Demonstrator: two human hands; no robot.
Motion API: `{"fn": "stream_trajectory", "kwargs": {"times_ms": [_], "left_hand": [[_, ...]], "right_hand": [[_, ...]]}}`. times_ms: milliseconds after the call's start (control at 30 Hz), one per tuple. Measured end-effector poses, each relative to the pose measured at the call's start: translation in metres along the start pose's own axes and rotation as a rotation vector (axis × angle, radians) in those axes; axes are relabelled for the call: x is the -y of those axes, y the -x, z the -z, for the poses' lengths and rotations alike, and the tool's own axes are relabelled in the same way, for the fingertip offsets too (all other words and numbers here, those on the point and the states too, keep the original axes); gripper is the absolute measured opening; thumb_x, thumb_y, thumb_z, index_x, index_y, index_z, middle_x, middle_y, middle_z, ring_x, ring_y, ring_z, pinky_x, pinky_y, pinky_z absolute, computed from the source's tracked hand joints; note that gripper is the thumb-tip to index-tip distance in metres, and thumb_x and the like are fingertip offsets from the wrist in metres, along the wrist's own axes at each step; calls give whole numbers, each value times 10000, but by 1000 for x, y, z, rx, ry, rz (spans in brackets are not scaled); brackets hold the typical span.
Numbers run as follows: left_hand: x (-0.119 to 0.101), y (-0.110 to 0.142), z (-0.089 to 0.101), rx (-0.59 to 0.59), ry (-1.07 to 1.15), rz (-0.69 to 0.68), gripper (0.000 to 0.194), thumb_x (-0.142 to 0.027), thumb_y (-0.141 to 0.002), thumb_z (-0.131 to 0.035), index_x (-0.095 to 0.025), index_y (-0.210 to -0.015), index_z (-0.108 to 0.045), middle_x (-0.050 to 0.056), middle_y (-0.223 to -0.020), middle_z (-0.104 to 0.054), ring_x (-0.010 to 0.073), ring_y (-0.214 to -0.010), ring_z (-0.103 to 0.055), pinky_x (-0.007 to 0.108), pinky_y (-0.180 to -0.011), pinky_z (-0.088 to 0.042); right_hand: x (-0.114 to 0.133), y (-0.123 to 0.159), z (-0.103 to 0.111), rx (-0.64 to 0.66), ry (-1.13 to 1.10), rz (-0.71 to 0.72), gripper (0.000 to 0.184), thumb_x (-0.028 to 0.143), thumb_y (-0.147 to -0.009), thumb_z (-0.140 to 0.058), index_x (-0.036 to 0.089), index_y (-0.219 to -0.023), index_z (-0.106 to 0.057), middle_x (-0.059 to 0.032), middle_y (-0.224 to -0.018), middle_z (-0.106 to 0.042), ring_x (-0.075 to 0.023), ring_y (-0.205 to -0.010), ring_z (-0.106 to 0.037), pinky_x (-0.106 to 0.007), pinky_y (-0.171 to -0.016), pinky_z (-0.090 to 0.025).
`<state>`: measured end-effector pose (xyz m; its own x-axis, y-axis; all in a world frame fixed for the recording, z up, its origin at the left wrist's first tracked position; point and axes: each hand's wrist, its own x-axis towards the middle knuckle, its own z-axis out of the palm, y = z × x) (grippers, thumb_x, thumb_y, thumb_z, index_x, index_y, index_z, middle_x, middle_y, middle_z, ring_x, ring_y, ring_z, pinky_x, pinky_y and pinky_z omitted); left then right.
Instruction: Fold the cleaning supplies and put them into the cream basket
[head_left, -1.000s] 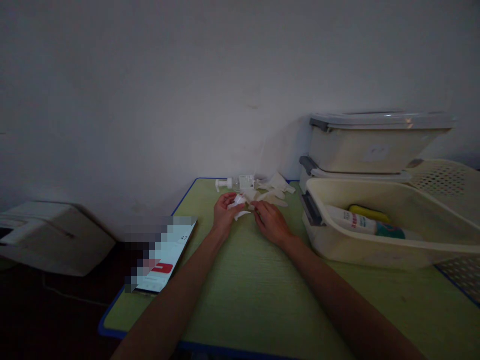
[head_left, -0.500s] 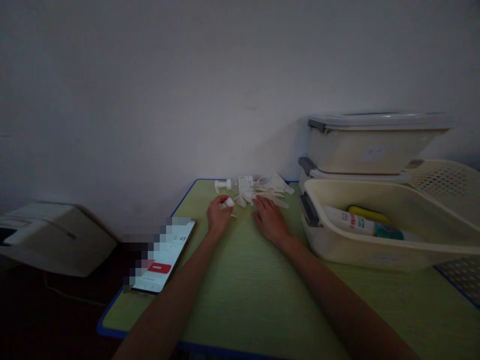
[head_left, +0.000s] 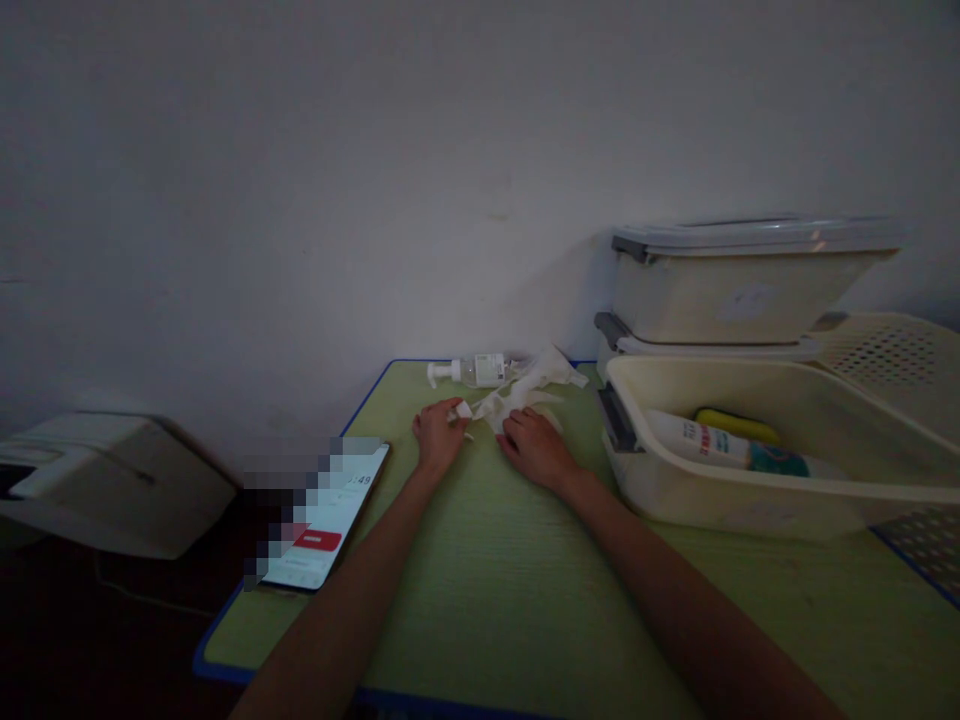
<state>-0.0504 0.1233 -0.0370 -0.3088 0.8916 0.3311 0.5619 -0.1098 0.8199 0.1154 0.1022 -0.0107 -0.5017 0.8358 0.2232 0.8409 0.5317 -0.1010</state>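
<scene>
Thin whitish crumpled glove-like material [head_left: 551,368] lies on the green, blue-edged worktop [head_left: 480,590], left of the open cream plastic bin [head_left: 712,507], which serves as the landmark; its folds overlap, so the number of separate pieces cannot be told. Two bare hands are at the near side of the material, both to the left of the bin. The left hand [head_left: 440,437], farther from the bin, has its thumb and fingers nearly closed, pinching one small white piece [head_left: 463,410]; whether this piece is joined to the rest is unclear. The right hand [head_left: 534,445], nearer the bin, is partly closed, its fingers curled down at the front edge of the material; whether it grips any of it cannot be told. One clear pump bottle [head_left: 487,371] with a white pump head and a pale label lies on its side, left of the bin and beyond the hands. One phone [head_left: 319,545] with a lit screen and one red patch rests at the worktop's left edge, well apart from the bin. Inside the bin are two things: one white tube [head_left: 712,443] with red lettering and a green end, and one yellow object [head_left: 739,425] beside it. Behind the bin, two lidded containers are stacked, the upper container [head_left: 705,300] on the lower container [head_left: 712,348], both with grey clips. One perforated cream plastic piece [head_left: 885,355] stands behind the bin's right part. One white boxy object [head_left: 124,490] sits far left of the bin, off the worktop.
</scene>
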Motion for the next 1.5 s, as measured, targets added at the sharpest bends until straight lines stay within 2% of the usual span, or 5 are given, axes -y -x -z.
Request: {"fn": "stream_trajectory", "kwargs": {"times_ms": [433,733,900,1167,1500], "left_hand": [[-16,10,6,-26,-125,-292,228,-118,-760,-502,-181,-951,-609,92,-1022,-604,254,-1056,-496,426,-991,-299],[-38,40,5,534,-49,-669,177,-282,-817,-514,-200,-919,-634,74,-932,-620,203,-906,-562,293,-842,-424],[-41,39,0,712,36,-600,176,-298,-751,-612,-194,-891,-635,62,-922,-598,202,-901,-546,289,-820,-411],[-30,38,-7,590,71,-370,128,-152,-622,-668,-167,-622,-541,-40,-592,-511,114,-563,-465,211,-537,-362],[-27,34,1,305,254,-215,73,-220,-686,-556,-154,-663,-536,-31,-620,-530,120,-614,-490,234,-608,-390]], "right_hand": [[14,8,5,120,27,-139,307,331,-875,-515,168,-1136,-524,-73,-1124,-559,-188,-929,-575,-401,-778,-493],[23,61,29,139,-98,-96,158,170,-807,-494,130,-874,-632,-114,-815,-687,-220,-719,-640,-295,-622,-433],[17,87,41,129,-225,-22,158,154,-813,-481,181,-793,-635,-20,-757,-683,-137,-657,-609,-220,-603,-405],[5,96,33,25,-205,-67,235,166,-841,-427,166,-950,-635,-66,-814,-682,-187,-696,-614,-290,-644,-427],[-2,100,33,-57,-91,20,197,203,-827,-507,164,-973,-634,-108,-987,-545,-213,-877,-558,-340,-750,-470]]}}
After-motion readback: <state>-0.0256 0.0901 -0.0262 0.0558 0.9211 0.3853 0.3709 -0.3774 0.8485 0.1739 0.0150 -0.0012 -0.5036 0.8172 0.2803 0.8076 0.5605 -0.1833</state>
